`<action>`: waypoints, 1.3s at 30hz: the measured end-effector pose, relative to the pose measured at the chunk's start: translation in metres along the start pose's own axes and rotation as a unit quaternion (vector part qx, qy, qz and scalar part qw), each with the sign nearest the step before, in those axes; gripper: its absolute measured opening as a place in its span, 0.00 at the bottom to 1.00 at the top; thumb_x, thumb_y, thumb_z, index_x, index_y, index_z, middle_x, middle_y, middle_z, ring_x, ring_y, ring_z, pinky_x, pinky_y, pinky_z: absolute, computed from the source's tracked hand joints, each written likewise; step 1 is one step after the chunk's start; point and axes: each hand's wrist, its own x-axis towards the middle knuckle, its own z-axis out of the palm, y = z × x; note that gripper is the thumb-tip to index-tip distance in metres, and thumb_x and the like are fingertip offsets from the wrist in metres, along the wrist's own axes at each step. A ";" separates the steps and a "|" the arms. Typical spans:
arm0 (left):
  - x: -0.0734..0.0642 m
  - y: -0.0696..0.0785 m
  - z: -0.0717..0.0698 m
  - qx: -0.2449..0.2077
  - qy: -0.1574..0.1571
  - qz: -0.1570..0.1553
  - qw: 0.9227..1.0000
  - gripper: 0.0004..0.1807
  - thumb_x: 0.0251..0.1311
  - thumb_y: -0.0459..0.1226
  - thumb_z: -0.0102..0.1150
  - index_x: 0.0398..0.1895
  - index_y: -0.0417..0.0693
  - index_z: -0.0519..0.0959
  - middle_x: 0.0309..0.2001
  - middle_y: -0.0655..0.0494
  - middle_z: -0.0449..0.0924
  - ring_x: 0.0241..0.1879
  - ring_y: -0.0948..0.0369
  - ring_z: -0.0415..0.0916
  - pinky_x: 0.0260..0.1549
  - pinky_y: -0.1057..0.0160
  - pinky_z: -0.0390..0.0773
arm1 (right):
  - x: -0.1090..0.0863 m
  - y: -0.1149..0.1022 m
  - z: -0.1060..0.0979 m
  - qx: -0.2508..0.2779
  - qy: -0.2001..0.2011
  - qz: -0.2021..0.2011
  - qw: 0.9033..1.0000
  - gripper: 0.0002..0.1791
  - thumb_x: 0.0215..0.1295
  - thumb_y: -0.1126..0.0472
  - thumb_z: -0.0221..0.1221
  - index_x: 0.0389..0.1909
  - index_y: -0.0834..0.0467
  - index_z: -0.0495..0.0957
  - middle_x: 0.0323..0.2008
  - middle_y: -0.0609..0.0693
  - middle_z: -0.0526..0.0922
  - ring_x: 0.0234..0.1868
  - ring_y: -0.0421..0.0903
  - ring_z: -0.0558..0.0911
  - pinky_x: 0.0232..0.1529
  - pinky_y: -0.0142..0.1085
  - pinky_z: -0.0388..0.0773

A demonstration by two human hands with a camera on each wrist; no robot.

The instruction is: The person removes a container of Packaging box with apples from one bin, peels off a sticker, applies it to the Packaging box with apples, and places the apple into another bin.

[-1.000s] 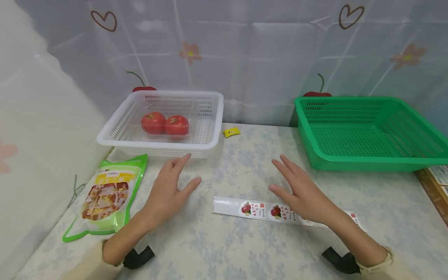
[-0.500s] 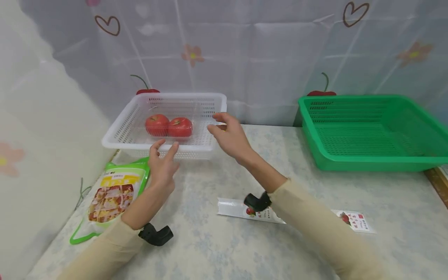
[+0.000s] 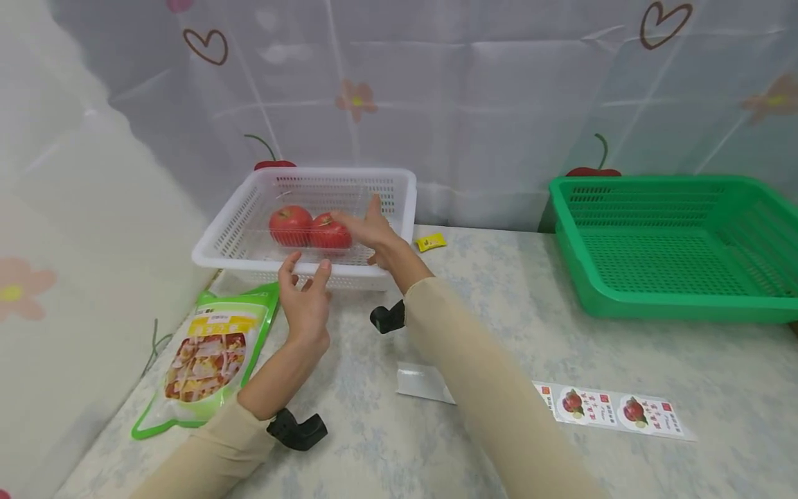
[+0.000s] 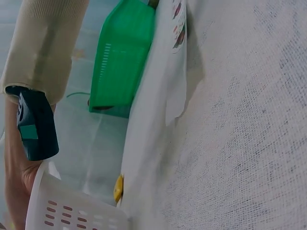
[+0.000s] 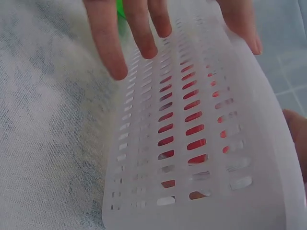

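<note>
In the head view, two red apples (image 3: 290, 226) lie in a clear plastic box (image 3: 319, 197) inside a white slotted basket (image 3: 218, 260). My right hand (image 3: 373, 230) reaches over the basket's right front, its fingers spread beside the right-hand apple. At the front rim is my left hand (image 3: 305, 299), fingers loosely bent and apart. The right wrist view has the left fingers (image 5: 109, 48) hanging beside the basket's slotted wall, with the thumb up at the rim. Part of the right hand (image 5: 296, 136) shows at that view's edge.
A green basket (image 3: 686, 305) stands at the right. A green-edged food packet (image 3: 208, 360) lies at the left, and a small yellow packet (image 3: 431, 242) beside the white basket. A strip of apple labels (image 3: 614, 410) runs partly under the right sleeve (image 3: 480, 374).
Both hands have moved from above the table to the white basket. The right hand swung left and in over the apple box; the left went forward to the front rim.
</note>
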 end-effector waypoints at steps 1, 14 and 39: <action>-0.001 0.000 0.001 -0.007 -0.002 -0.002 1.000 0.32 0.67 0.42 0.61 0.71 0.59 0.60 0.60 0.53 0.47 0.57 0.55 0.60 0.55 0.51 0.72 | 0.001 0.000 -0.001 0.010 -0.009 0.008 1.000 0.58 0.65 0.39 0.60 0.77 0.41 0.23 0.79 0.50 0.34 0.75 0.57 0.52 0.58 0.62 0.68; 0.000 -0.004 0.005 -0.013 0.014 0.001 1.000 0.37 0.59 0.42 0.70 0.68 0.61 0.60 0.63 0.54 0.46 0.62 0.52 0.56 0.53 0.48 0.75 | 0.004 0.001 0.003 0.030 -0.012 0.036 0.999 0.54 0.69 0.44 0.59 0.79 0.55 0.30 0.77 0.53 0.45 0.71 0.55 0.60 0.54 0.52 0.76; -0.002 -0.007 0.007 0.041 0.031 0.026 0.998 0.34 0.63 0.46 0.65 0.68 0.61 0.61 0.65 0.52 0.49 0.64 0.52 0.57 0.56 0.55 0.68 | 0.000 -0.001 0.007 0.063 0.050 0.057 0.995 0.36 0.64 0.53 0.66 0.66 0.61 0.62 0.53 0.55 0.76 0.50 0.49 0.80 0.35 0.40 0.83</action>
